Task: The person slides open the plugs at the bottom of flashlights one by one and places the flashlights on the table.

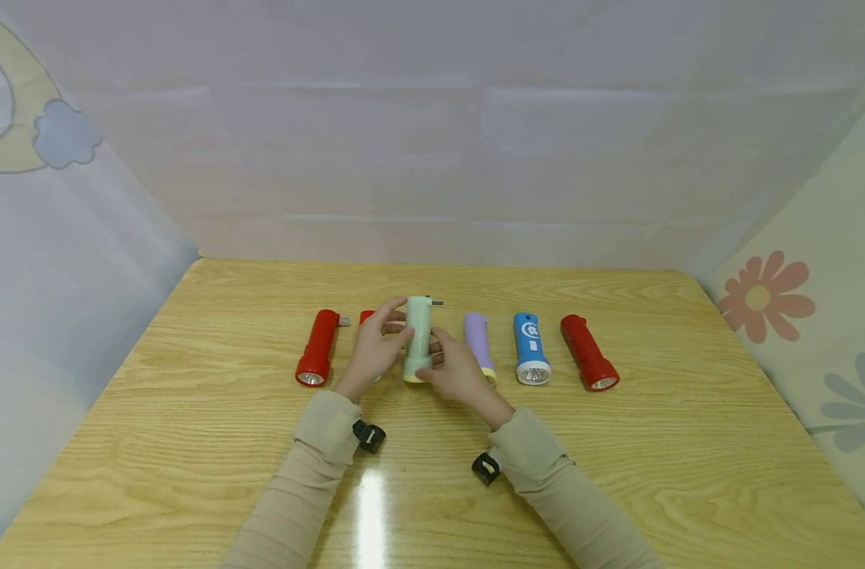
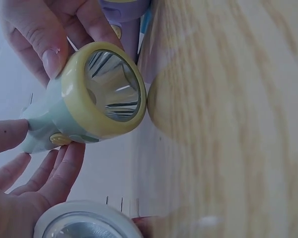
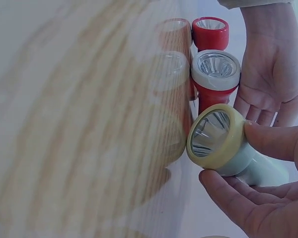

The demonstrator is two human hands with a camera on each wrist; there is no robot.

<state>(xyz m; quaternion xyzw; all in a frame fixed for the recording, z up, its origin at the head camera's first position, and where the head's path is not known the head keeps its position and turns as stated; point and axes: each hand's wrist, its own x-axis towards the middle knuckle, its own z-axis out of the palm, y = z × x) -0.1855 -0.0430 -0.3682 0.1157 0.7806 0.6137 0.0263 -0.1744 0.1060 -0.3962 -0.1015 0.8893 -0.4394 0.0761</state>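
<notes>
Between both hands is a pale green flashlight point(image 1: 418, 336) with a yellow lens rim, its lens end toward the person. Metal plug prongs point(image 1: 436, 303) stick out sideways from its far end. My left hand point(image 1: 378, 348) holds the body from the left, thumb on one side and fingers on the other. From the right, my right hand point(image 1: 459, 367) grips the lens end, with its thumb point(image 3: 270, 140) by the yellow rim. In the left wrist view, the yellow button point(image 2: 60, 139) shows above the left fingertips. The rim is right at the tabletop.
A red flashlight point(image 1: 320, 348) with prongs out lies at left. A red one with a white rim point(image 3: 216, 70) is partly hidden behind the left hand. Rightward lie purple point(image 1: 478, 336), blue point(image 1: 531, 348) and red point(image 1: 588, 352) flashlights on the wooden table point(image 1: 689, 474).
</notes>
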